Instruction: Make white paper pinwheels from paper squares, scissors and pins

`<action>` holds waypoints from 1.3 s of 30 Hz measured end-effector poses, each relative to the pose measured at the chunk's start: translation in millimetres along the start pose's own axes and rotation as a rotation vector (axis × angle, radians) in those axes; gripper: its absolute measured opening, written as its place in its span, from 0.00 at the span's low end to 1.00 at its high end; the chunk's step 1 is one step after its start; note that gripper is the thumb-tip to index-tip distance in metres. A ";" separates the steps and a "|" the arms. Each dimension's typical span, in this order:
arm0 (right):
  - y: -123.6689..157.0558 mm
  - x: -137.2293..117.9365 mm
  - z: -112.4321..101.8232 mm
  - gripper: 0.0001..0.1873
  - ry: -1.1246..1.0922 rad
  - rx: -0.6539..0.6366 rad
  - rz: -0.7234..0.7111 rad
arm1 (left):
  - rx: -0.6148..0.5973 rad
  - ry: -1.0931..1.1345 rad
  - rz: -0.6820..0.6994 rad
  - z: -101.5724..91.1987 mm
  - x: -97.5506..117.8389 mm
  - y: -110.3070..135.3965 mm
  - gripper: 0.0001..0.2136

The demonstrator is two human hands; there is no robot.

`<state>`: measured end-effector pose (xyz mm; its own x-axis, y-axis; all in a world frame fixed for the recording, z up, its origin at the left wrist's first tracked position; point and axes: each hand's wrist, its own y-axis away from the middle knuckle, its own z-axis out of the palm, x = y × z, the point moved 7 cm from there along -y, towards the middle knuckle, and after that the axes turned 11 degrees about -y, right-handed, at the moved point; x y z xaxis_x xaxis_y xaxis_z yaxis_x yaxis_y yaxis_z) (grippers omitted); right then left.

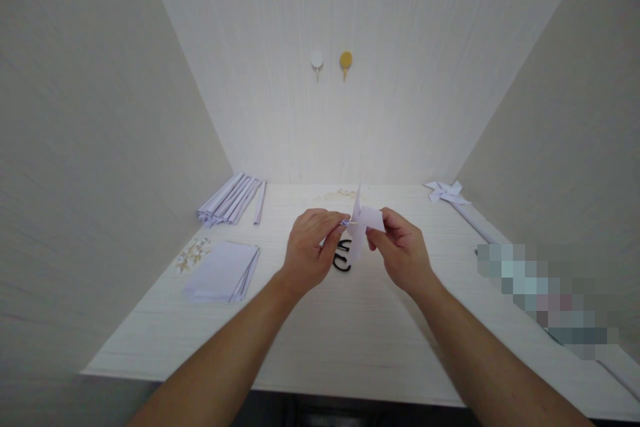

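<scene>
Pinched in the fingers of my left hand (311, 248) is a thin rolled paper stick (345, 221), with its end pointing right. A small thin piece, too small to name, reaches from that end to a white paper pinwheel (357, 233). Thumb and fingers of my right hand (400, 247) are closed on one blade of the pinwheel, which stands edge-on between the two hands. Black scissor handles (342, 257) show on the table below and behind the hands. The scissor blades are hidden.
On the left lie several rolled paper sticks (235, 199), a stack of white paper (220, 271) and small gold-coloured bits (194, 255). A finished-looking paper pinwheel (447, 193) rests far right beside a long white pipe (477, 221). Two round hooks (346, 60) hang on the back wall.
</scene>
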<state>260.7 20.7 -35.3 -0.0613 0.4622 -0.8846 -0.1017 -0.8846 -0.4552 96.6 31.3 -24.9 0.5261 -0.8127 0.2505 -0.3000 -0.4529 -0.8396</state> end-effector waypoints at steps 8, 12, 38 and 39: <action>-0.5 9.9 -0.2 0.05 -0.081 -0.003 0.076 | -0.035 -0.021 0.019 2.0 1.0 0.2 0.11; -1.4 8.8 -0.1 0.06 -0.098 0.012 0.084 | -0.031 -0.038 0.038 1.5 1.3 1.1 0.11; 0.3 16.1 7.5 0.10 -0.284 -0.055 0.156 | -0.063 0.188 -0.123 3.2 -2.7 0.0 0.10; 0.7 16.2 7.8 0.10 -0.282 -0.058 0.159 | -0.061 0.191 -0.129 3.4 -3.1 0.0 0.10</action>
<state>252.0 28.0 -49.1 -0.3450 0.3099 -0.8860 -0.0126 -0.9454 -0.3258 97.6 35.1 -27.4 0.4048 -0.7985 0.4457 -0.2908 -0.5745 -0.7651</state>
